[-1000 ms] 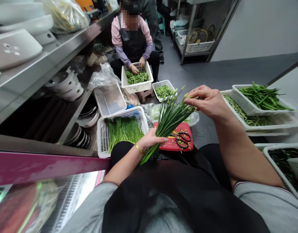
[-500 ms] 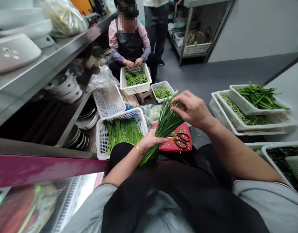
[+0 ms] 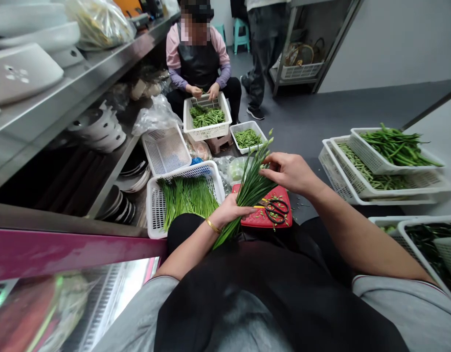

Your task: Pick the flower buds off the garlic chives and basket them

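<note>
My left hand (image 3: 231, 211) is wrapped round a bunch of flowering garlic chives (image 3: 253, 183), whose pale bud tips point up and away. Beside the upper part of the bunch is my right hand (image 3: 289, 170), fingers bent, with thumb and forefinger apart at the stems. Below the bunch sits a red board or lid (image 3: 284, 195) scattered with snipped green bits. Black-handled scissors (image 3: 277, 211) lie on it, their blades partly hidden. Left of my hands, a white basket (image 3: 152, 208) holds more long green chives (image 3: 189, 198).
A co-worker (image 3: 199, 63) sits ahead, hands over a basket of green beans (image 3: 207, 117). A small bean basket (image 3: 247, 139) stands nearby. Stacked baskets (image 3: 390, 168) of beans and peppers are at right. A steel shelf (image 3: 101, 73) runs along the left. Another person (image 3: 260, 58) stands behind.
My right hand has dropped slightly from the bud tips to the side of the bunch, and the tips now show. The standing person has moved right.
</note>
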{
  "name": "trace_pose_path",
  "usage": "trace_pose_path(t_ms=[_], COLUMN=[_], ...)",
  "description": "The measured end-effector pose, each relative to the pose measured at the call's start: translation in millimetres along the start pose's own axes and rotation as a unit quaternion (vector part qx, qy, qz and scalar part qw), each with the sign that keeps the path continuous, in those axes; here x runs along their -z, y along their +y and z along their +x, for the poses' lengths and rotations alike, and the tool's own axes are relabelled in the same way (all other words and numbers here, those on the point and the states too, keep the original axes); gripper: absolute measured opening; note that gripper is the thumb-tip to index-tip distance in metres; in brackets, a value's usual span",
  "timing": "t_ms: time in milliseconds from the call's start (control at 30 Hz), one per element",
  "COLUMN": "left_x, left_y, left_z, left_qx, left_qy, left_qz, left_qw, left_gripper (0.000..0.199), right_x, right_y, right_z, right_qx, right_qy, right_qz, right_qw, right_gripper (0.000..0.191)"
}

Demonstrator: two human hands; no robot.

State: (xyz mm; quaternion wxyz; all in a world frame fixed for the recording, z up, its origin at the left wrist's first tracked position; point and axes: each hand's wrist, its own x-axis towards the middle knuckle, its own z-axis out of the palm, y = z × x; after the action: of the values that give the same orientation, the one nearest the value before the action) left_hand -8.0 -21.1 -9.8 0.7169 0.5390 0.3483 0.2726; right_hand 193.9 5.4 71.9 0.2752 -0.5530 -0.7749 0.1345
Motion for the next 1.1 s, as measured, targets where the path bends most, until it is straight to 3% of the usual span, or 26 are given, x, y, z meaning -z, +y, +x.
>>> trace_pose_path(t_ms=[200, 433, 600, 700, 767, 933, 1033, 1100], left_x=[-0.2, -0.1, -1.0, -0.8, -0.4, 0.3, 0.9, 1.2], left_y=[-1, 1, 4, 6, 6, 4, 3, 3], left_z=[1, 3, 1, -1, -1, 0, 1, 1], left_qx=[-0.022, -0.014, -0.006, 0.005, 0.01, 0.013, 0.02, 0.022], left_qy=[0.029, 0.021, 0.008, -0.003, -0.011, -0.02, -0.014, -0.005], left_qz=[0.036, 0.051, 0.033, 0.019, 0.017, 0.008, -0.002, -0.004], left_qw=[0.999, 0.998, 0.999, 1.0, 1.0, 1.0, 1.0, 1.0], left_gripper=[0.037, 0.038, 0.038, 0.039, 0.04, 0.042, 0.042, 0.042], right_x=[-1, -4, -4, 6, 13, 19, 20, 19], right_y=[0, 4, 7, 12, 16, 18, 4, -8], right_z=[-4, -1, 1, 4, 7, 7, -3, -10], right_qx=[-0.027, -0.052, -0.04, -0.043, -0.049, -0.049, -0.019, 0.018], right_qy=[0.042, -0.025, 0.055, 0.151, 0.184, 0.195, 0.225, 0.199], right_qz=[0.068, 0.173, 0.233, 0.168, 0.115, 0.022, -0.033, -0.064], right_qw=[0.996, 0.983, 0.97, 0.973, 0.975, 0.979, 0.974, 0.978], right_gripper=[0.02, 0.025, 0.021, 0.019, 0.019, 0.019, 0.019, 0.02])
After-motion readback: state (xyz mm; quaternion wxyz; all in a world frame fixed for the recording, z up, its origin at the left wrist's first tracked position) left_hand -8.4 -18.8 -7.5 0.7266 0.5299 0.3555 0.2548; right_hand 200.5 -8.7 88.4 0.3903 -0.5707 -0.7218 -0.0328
